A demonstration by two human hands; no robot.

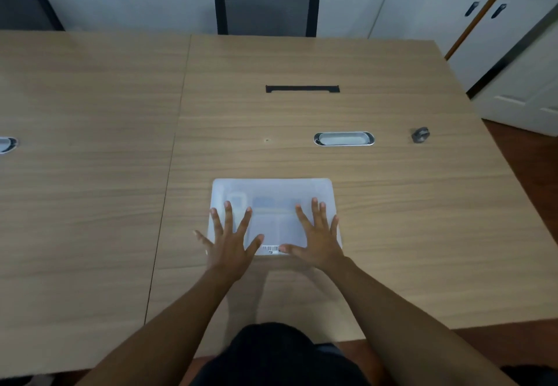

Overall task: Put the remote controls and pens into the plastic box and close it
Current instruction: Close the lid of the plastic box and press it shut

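Both hands, left and right, lie open with fingers spread flat on the lid of the box directly beneath them on the tabletop, apparently pressing it shut over faintly visible contents.

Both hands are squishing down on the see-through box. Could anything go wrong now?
Maybe. The left hand and right hand press only the near half of the plastic box, so the lid's far edge might not snap shut. Pushing hard could also slide the box across the smooth table.
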